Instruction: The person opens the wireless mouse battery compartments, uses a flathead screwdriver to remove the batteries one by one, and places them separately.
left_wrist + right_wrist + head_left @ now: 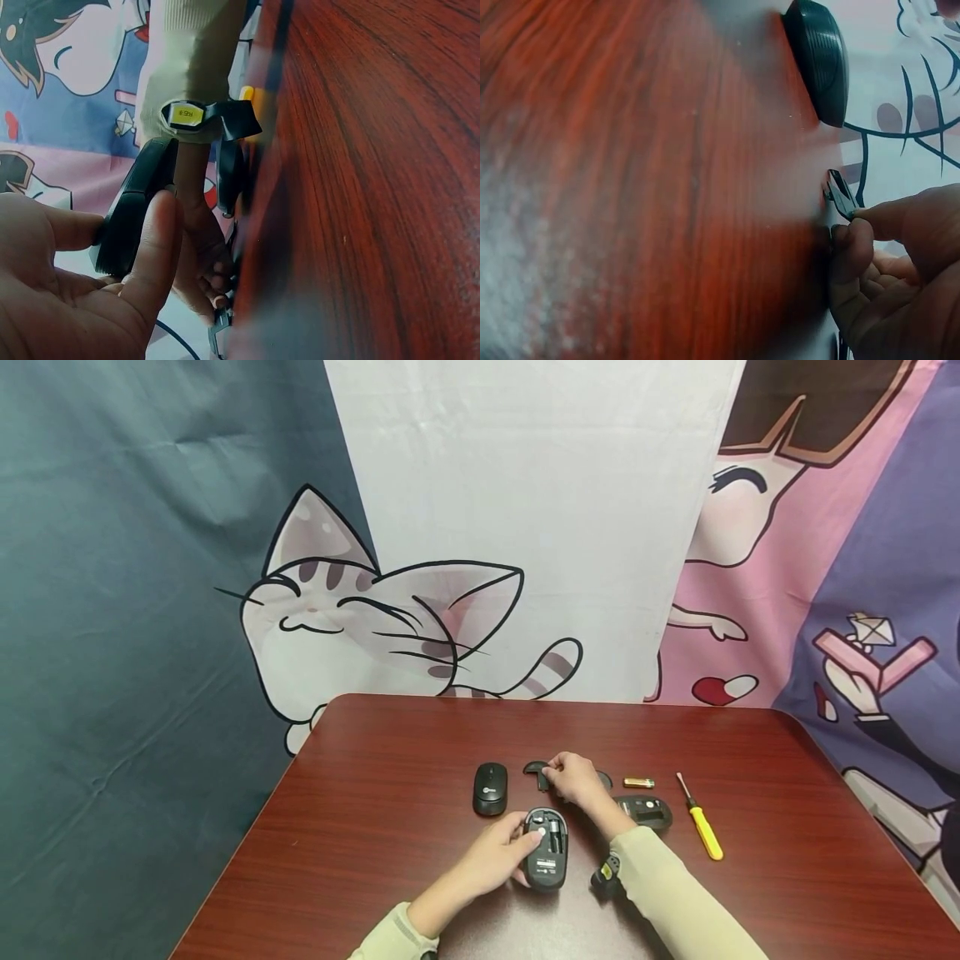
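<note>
In the head view my left hand [491, 852] holds a black computer mouse [547, 870] with its underside up and its battery compartment uncovered. The thumb lies on that underside; in the left wrist view the mouse [124, 225] is clear of the table. Farther forward, my right hand [576, 779] pinches a small black battery cover [536, 768] by its edge, low over the tabletop. The right wrist view shows the cover [842, 193] tilted at the thumb and fingertip. Part of it is hidden by the fingers.
A black mouse [491, 789] stands upright on the left of the table [360, 802]. Right of my right hand lie another black piece [604, 780], a battery [639, 782], an upturned mouse [651, 812] partly behind the forearm, and a yellow-handled screwdriver [705, 832].
</note>
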Demonstrator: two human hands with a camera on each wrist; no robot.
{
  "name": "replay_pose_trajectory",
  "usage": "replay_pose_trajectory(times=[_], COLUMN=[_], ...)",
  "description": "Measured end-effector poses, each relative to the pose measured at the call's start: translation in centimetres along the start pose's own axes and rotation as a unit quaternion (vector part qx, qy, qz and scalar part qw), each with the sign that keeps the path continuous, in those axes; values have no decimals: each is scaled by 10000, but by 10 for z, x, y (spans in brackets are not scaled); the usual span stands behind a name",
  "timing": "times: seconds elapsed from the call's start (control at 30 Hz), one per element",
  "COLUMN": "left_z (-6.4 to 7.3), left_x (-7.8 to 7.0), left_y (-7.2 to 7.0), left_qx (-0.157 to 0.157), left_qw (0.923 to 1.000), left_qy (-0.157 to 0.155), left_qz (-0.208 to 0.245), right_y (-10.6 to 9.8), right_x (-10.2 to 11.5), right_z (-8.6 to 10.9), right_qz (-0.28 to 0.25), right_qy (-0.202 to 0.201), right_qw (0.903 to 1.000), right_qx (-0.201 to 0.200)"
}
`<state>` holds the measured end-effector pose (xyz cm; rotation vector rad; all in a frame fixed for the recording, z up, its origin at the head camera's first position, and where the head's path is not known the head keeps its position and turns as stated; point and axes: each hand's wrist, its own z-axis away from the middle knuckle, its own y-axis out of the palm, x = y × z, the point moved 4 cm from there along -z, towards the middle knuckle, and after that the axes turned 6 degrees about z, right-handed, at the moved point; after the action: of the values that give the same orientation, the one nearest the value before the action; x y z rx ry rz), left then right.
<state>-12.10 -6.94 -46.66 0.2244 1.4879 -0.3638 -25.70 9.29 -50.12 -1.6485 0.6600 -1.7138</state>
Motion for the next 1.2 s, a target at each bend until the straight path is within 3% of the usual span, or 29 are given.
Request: replay_pose_trajectory(times=[0.17,0.53,0.87,1.2], left_z=[1,1,1,-2], left_x=[0,0,1,3], left_y=[0,2,0,0], left_qx=[6,12,-1,65], left_qw=[10000,10000,10000,9983], left_qy=[-3,33,69,27], left_qz=[-8,-3,-13,584], right_y=[2,3,1,-30], right_x=[1,4,1,11], right_z=[1,1,4,17], right_qz=[159,686,119,61], right_qy=[75,-198,-157,-184], right_qw=[9998,9972,9997,9996], right_qx=[-17,-227,-130,-209])
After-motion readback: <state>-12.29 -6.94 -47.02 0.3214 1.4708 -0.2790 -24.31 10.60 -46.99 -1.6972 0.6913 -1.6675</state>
